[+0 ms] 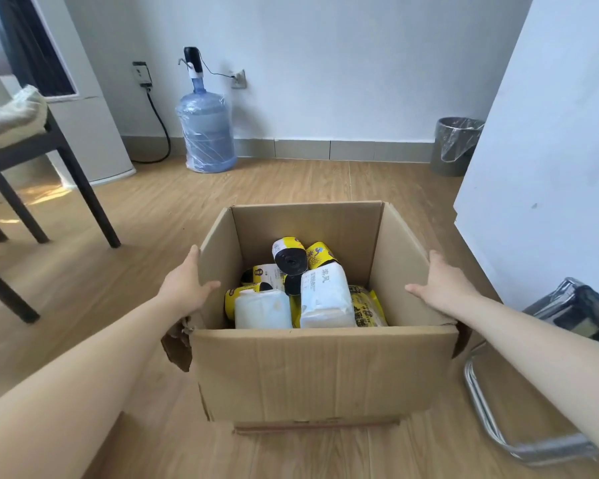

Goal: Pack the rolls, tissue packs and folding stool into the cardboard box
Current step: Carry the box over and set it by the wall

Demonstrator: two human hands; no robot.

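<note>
One cardboard box (325, 371) holds two white tissue packs (325, 299), about five yellow-labelled rolls (289, 257); one folding stool (533, 392) outside.

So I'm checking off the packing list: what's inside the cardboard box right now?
Inside the cardboard box are yellow-labelled black rolls, two white tissue packs and a yellow packet. Anything beneath them is covered. The folding stool stands outside on the floor.

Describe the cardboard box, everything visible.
The cardboard box is plain brown corrugated board, open-topped, upright on the wood floor. Its near left corner is torn and ragged. Inside lie yellow-and-black rolls and white tissue packs, filling the lower part. The left hand presses flat on the left wall's outside, thumb over the rim; the right hand rests likewise on the right wall. The folding stool stands outside, to its right.
</note>
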